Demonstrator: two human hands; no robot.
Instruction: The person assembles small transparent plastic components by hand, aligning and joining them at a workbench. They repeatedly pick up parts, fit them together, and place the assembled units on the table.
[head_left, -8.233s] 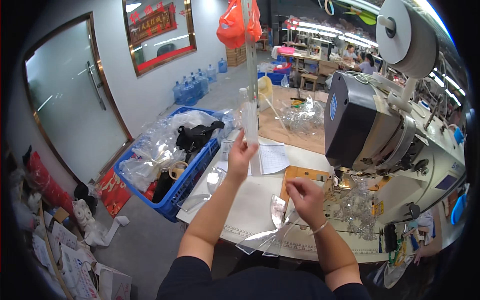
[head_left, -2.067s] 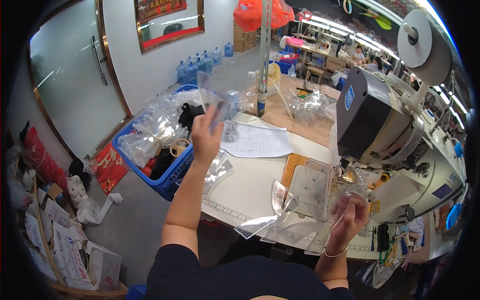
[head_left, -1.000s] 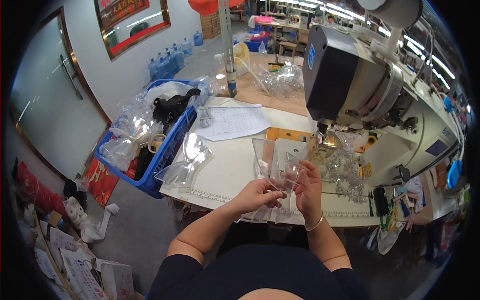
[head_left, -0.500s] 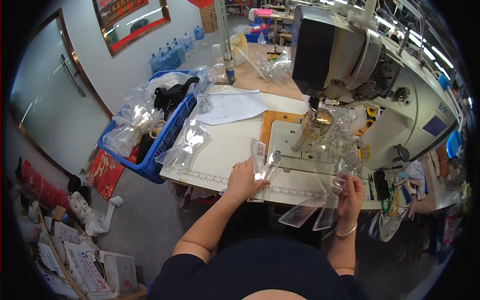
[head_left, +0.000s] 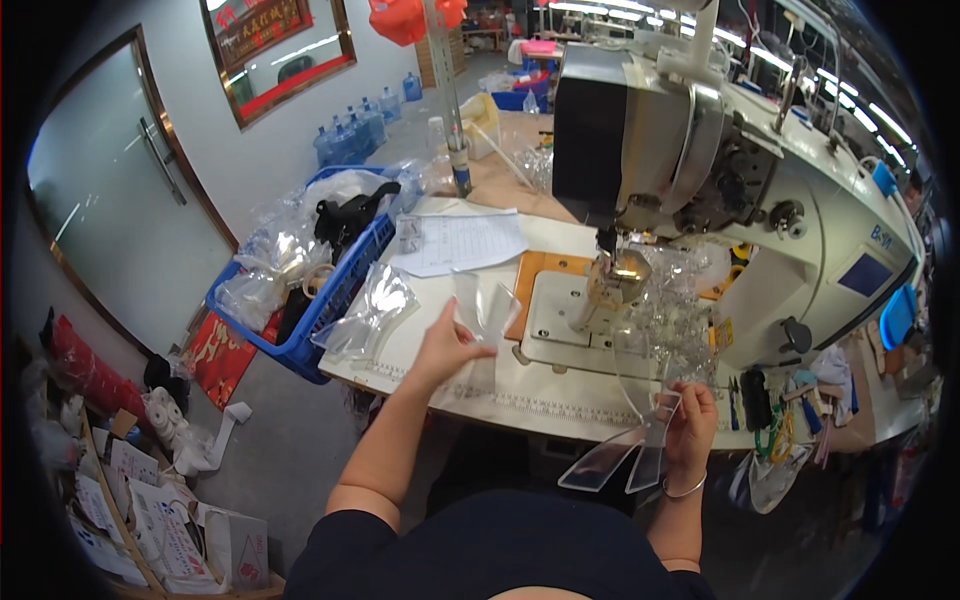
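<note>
My left hand (head_left: pixel 447 350) is over the white sewing table, its thumb and fingers closed on a clear plastic piece (head_left: pixel 493 318) with two strips that fan apart. To the right, beyond the table's front edge, my right hand (head_left: pixel 688 420) pinches more clear plastic strips (head_left: pixel 607 462), which hang down and to the left in a V. Between and beyond the hands stands a white sewing machine (head_left: pixel 735 160), its needle area over a metal plate (head_left: pixel 560 310). Another clear plastic bundle (head_left: pixel 378 305) lies left of my left hand.
A blue basket (head_left: pixel 350 275) full of clear plastic and black material stands at the table's left. A printed sheet (head_left: pixel 460 243) lies behind my left hand. Crumpled clear plastic (head_left: pixel 675 300) sits beside the needle. Small tools (head_left: pixel 757 395) line the right edge; cartons (head_left: pixel 165 525) stand on the floor.
My left hand has moved left with its plastic piece, away from the machine's plate. My right hand keeps its strips and has hardly shifted. The view has tilted slightly upward.
</note>
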